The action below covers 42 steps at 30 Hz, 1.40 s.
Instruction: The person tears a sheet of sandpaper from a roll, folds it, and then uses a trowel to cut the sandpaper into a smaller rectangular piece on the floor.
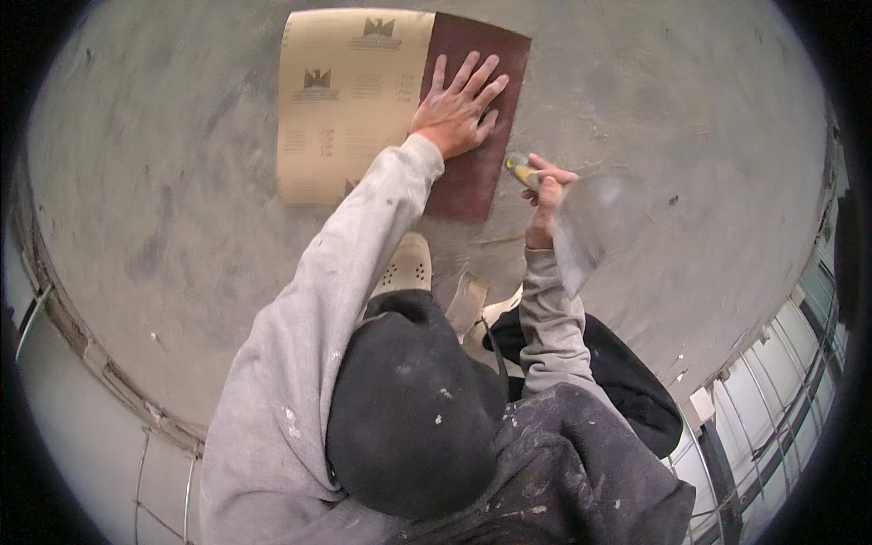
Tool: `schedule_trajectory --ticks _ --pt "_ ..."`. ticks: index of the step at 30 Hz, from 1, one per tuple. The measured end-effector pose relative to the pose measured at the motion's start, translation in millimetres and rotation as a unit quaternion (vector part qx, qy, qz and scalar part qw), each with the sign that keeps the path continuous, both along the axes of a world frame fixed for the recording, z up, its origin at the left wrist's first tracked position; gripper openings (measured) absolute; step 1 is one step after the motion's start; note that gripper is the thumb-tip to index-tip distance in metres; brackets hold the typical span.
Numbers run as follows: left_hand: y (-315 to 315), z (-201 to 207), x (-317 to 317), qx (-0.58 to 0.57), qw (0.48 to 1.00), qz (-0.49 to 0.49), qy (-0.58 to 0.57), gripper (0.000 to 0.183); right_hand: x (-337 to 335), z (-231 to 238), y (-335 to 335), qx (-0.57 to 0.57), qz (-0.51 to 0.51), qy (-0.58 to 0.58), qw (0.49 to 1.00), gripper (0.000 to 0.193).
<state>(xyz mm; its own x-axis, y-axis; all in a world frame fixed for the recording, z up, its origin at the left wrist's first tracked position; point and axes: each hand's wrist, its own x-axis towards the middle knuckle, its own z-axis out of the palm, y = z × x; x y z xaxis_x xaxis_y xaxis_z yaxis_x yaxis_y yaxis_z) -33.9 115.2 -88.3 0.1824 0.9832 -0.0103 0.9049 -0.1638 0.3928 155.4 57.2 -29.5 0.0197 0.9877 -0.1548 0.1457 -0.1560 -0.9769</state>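
A large sandpaper sheet lies on the grey floor, its printed tan backing on the left and a dark red abrasive strip folded over on the right. My left hand presses flat on that strip, fingers spread. To the right of the sheet, my right hand is closed round the yellow and grey handle of a putty knife. The knife's wide metal blade points back toward me, over my right wrist, and is smeared by motion.
My cream clogs stand just below the sheet. Between them is a brownish flat strip I cannot identify. The rough grey floor carries stains and small crumbs. A low ledge and metal rods or wires run along the edges.
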Motion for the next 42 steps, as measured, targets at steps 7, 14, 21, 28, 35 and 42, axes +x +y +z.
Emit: schedule_trajectory --ticks 7,14,21,28,35,42 --pt "6.6 6.6 -0.1 0.020 1.000 -0.008 0.006 0.057 5.2 -25.9 -16.6 -0.025 -0.014 -0.038 0.999 0.024" --pt "6.9 1.6 -1.5 0.028 1.000 -0.002 -0.004 0.056 -4.7 -1.3 -28.5 -0.022 -0.029 0.016 0.999 0.018" --pt "2.0 -1.6 2.3 0.013 1.000 -0.003 0.014 0.056 -0.5 -6.3 -27.5 0.022 0.023 -0.039 0.999 0.015" --pt "11.1 -1.4 0.4 0.009 1.000 -0.003 0.027 0.056 -2.4 3.5 -28.8 -0.060 -0.004 -0.025 0.998 0.017" --pt "6.4 -1.7 6.9 0.021 1.000 -0.003 0.015 0.055 -1.3 4.5 -52.3 -0.043 0.013 -0.053 0.998 0.016" --pt "6.2 -4.6 3.6 0.024 1.000 -0.002 0.003 0.056 -3.4 10.6 -59.3 -0.048 -0.025 -0.025 0.998 0.016"
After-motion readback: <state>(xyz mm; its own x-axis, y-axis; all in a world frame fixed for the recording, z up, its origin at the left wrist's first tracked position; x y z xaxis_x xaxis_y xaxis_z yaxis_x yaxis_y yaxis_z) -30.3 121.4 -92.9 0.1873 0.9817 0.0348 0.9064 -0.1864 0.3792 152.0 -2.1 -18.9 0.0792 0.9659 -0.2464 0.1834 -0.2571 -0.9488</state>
